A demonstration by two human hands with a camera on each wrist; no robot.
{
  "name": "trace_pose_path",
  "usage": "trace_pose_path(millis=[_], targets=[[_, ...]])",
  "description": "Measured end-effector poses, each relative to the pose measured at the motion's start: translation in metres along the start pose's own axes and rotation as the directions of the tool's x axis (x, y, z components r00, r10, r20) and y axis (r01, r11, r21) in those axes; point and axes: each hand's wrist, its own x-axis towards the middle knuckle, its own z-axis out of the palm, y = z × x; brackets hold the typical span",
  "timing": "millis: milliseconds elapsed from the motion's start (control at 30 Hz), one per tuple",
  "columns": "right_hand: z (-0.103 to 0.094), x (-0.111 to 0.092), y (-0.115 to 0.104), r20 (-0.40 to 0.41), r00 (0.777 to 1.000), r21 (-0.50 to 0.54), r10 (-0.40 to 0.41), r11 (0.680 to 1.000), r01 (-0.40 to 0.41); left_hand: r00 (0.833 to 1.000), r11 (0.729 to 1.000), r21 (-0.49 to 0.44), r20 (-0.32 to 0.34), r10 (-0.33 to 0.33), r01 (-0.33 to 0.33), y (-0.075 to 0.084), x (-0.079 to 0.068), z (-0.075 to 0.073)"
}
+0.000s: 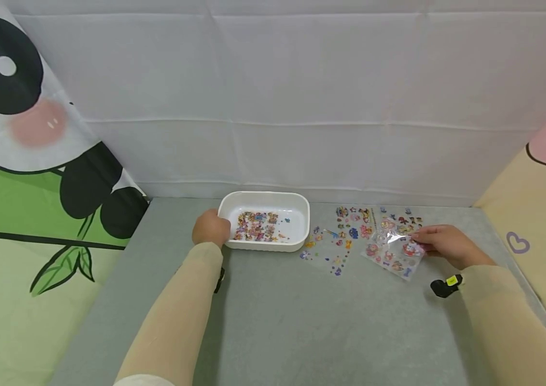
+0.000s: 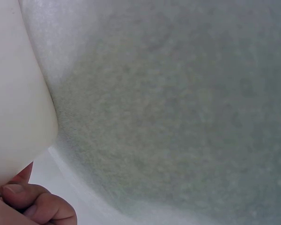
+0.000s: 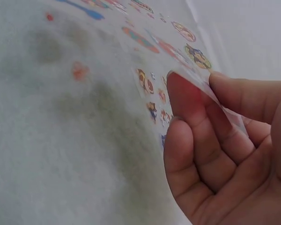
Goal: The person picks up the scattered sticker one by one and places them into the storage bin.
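Note:
My left hand (image 1: 211,228) grips the left end of a white plastic tray (image 1: 297,247). In the left wrist view its curled fingers (image 2: 51,206) meet the tray's lower edge. Inside the tray lie many small colourful stickers (image 1: 256,226), gathered mostly toward the left. At the right, my right hand (image 1: 449,245) pinches the edge of a clear sticker sheet (image 1: 391,254) between thumb and fingers. The right wrist view shows the thumb (image 3: 243,96) on one face of the film and fingertips behind it. That sheet is tilted and partly covers other printed sheets.
Another clear sticker sheet (image 1: 338,236) lies flat on the grey table (image 1: 311,321), between the tray and the held sheet. A further sheet (image 1: 410,219) shows behind the held one. A white cloth backdrop (image 1: 302,96) rises close behind the tray.

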Motion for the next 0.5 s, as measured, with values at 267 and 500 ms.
trace_pose_path(millis=[267,500], targets=[[0.013,0.004,0.007,-0.045,0.999,0.095,-0.022,0.995,0.026,1.0,1.0,0.006,-0.008,-0.001,0.001,0.0,0.001,0.0],[0.031,0.006,0.008,-0.068,0.996,0.146,-0.062,0.987,0.071,1.0,1.0,0.007,-0.005,-0.002,0.002,-0.001,0.002,0.001]])
